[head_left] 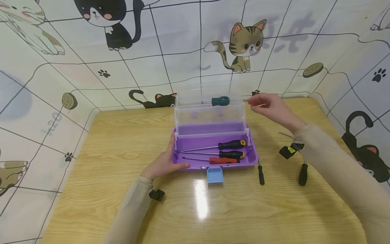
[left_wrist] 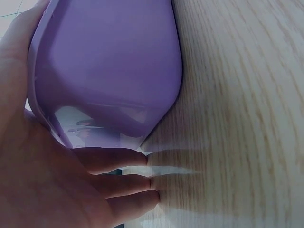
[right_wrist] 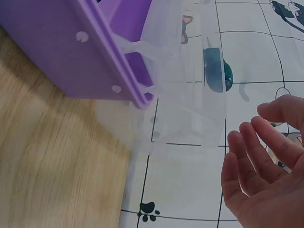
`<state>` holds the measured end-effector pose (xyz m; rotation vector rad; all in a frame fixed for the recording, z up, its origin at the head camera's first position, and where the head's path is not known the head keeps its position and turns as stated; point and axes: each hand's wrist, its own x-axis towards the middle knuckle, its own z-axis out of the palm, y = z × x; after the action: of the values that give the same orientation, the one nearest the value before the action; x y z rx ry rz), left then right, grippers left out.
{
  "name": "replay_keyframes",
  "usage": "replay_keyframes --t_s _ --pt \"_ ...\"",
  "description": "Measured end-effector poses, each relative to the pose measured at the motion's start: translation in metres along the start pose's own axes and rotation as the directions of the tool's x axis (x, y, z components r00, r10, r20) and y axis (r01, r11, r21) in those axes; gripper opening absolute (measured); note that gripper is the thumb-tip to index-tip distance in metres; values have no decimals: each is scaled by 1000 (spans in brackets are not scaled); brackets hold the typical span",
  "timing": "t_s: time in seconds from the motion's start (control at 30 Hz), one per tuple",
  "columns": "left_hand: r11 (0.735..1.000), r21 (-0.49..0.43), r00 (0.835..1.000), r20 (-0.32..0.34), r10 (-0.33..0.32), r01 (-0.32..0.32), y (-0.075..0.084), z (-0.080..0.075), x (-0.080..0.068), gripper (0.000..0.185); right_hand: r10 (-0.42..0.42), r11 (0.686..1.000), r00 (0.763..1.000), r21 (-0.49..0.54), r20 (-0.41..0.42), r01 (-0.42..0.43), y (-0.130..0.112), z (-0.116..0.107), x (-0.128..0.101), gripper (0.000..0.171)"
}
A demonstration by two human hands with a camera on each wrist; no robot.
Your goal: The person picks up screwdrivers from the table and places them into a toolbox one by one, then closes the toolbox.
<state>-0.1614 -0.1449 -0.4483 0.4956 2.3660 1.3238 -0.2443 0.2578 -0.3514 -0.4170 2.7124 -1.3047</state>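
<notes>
Two loose screwdrivers (head_left: 261, 171) lie right of the toolbox (head_left: 213, 162).

The left hand (left_wrist: 52, 185) cups the rounded corner of a purple plastic box (left_wrist: 109, 71), palm against its side, straight fingers (left_wrist: 118, 160) lying beneath it on the light wood-grain tabletop (left_wrist: 237, 114), which reflects the fingertips.

There is one purple toolbox (head_left: 182, 165) with one clear tray (head_left: 210, 113). Six screwdrivers are visible: three (head_left: 226, 152) lie in the box bottom, one (head_left: 220, 101) in the tray, and two (head_left: 261, 172) on the table (head_left: 122, 135). Two hands are visible.
</notes>
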Motion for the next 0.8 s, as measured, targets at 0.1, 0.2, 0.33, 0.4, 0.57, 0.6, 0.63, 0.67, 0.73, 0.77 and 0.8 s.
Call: replay_keyframes --t_s 0.1,0.2,0.33,0.4,0.57,0.6,0.63,0.67,0.73,0.77,0.8 --pt "1000 16 1000 0 -6 6 0 0 0 126 1 1000 1000 -4 -31 -1 8 -3 -6 31" --pt "1000 12 1000 -1 2 -2 0 0 0 126 18 1000 998 1 -52 -17 18 -8 -11 32" --pt "1000 -7 1000 2 18 -18 0 1 1 127 49 999 997 -6 -61 -49 28 -13 -18 33" --pt "1000 -6 1000 2 16 -16 1 1 1 127 56 998 996 -10 -63 -57 31 -16 -21 33" --pt "1000 12 1000 3 -1 1 2 1 1 126 72 997 995 -9 -75 -73 39 -21 -27 34" --pt "1000 13 1000 3 -3 3 2 1 1 126 71 997 994 -6 -78 -72 41 -21 -29 34" --pt "1000 13 1000 4 -5 5 2 1 0 126 71 997 994 -6 -82 -71 42 -22 -30 33" --pt "1000 11 1000 4 -6 6 3 1 0 126 72 997 994 -8 -84 -73 43 -23 -31 33" --pt "1000 8 1000 3 -10 10 2 1 0 126 78 997 993 -9 -88 -79 46 -24 -34 32" --pt "1000 9 1000 3 -13 13 2 1 0 126 85 996 993 -13 -87 -86 47 -25 -35 33" --pt "1000 11 1000 2 -15 15 1 1 0 126 92 995 992 -17 -86 -94 49 -26 -36 33"
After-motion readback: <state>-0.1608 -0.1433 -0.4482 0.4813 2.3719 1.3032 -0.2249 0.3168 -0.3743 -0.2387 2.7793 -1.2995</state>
